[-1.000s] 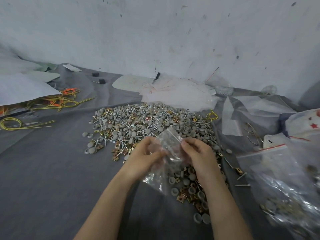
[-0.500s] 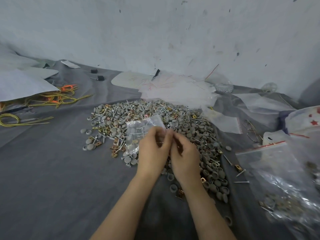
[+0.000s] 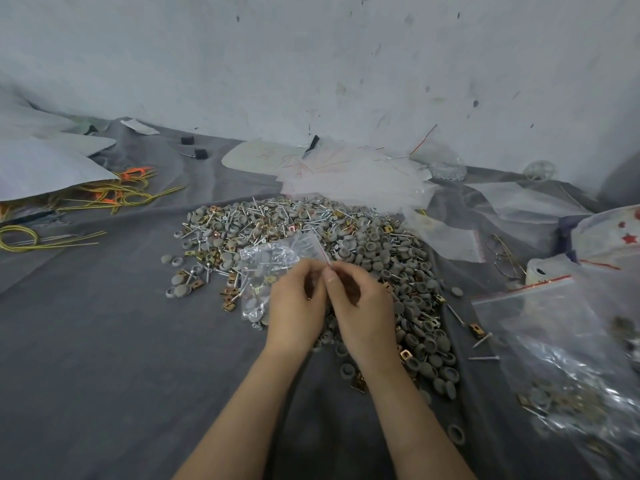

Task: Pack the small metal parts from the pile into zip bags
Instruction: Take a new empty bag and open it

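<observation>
So, dead centre of the frame, a small clear zip bag [image 3: 272, 268] is being pinched at its red-striped mouth by both hands. The left hand [image 3: 294, 308] and the right hand [image 3: 365, 308] are pushed up against each other, fingers curled in, thumb tips clamped on the seal edge. Whether the seal is fully closed can't be told. The bag is crinkly, glossy plastic, spread out to the upper left of the knuckles, and silvery screws plus a few brassy bits can be seen through it. It's held right over the near side of the pile [image 3: 377, 251], which is spread across the middle: dull grey round caps shaped like little domes and cups, thin shiny screws, and square gold-coloured clips, all jumbled. Everything is laid on a soft, wrinkled grey cloth [image 3: 104, 358]. Just behind the pile, a filmy, whitish heap of flat empty bags [image 3: 356, 174] with thin red lines is stacked. At the right edge a much bigger zip bag [image 3: 571, 368] is slumped, shiny and creased, with parts visible inside. In the upper left, loops of yellow and orange cord [image 3: 114, 199] are tucked under pale sheets [image 3: 45, 164]. The top is filled by a scuffed, speckled white wall [image 3: 311, 64].
</observation>
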Demonstrator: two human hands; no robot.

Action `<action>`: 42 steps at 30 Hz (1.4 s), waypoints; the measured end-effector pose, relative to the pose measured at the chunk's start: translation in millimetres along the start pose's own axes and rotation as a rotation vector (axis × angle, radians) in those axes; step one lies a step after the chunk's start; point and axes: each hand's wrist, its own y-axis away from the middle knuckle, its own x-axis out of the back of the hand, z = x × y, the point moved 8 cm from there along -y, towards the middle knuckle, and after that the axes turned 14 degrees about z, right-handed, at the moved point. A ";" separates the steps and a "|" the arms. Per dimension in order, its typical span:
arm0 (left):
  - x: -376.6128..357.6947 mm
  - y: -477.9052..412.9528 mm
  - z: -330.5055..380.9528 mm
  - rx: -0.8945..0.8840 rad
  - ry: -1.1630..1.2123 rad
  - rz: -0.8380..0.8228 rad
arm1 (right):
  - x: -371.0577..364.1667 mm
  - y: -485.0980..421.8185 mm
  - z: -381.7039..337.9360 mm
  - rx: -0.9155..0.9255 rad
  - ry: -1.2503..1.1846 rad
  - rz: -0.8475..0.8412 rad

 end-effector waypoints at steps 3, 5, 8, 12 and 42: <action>0.4 1.4 5.4 -0.090 -0.082 -0.002 | 6.1 -2.0 -0.9 0.018 0.023 0.048; -1.6 2.9 9.3 -0.155 -0.129 -0.012 | 9.3 -4.4 1.4 0.005 0.040 0.066; -5.5 4.2 9.2 -0.169 -0.133 -0.043 | 13.1 -6.9 2.0 0.006 0.085 0.092; -12.0 8.5 12.3 -0.187 -0.093 -0.118 | 18.2 -9.0 4.2 0.006 0.124 0.119; 12.7 2.9 17.0 -0.303 -0.284 0.172 | 37.4 -15.3 20.3 -0.033 0.225 0.246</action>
